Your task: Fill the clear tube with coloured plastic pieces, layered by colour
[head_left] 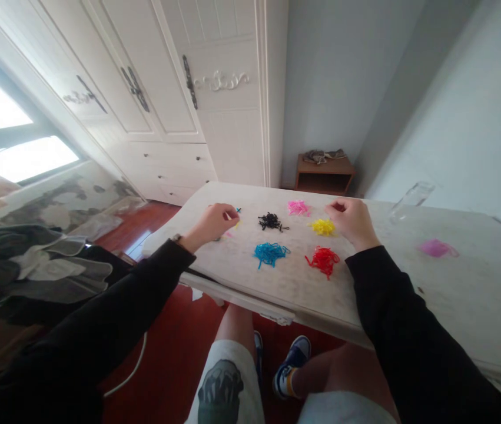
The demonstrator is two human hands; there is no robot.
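Note:
My left hand (218,222) is at the left part of the white table (232,268), fingers pinched together. A tiny teal piece (238,209) shows at its fingertips, and small yellow and pink bits lie beside and under it. My right hand (351,219) hovers next to the yellow pile (322,227), thumb and fingers closed; whatever is between them is too small to make out. Between my hands are piles of small strips or loops: black (270,221), pink (298,207), blue (270,254) and red (323,260).
To the right, a clear glass or bottle (413,199) and a pinkish-purple bundle (436,248) are on the table. A white wardrobe (232,141) and a small brown stand (325,171) are behind it. Clothes (51,265) are heaped at left.

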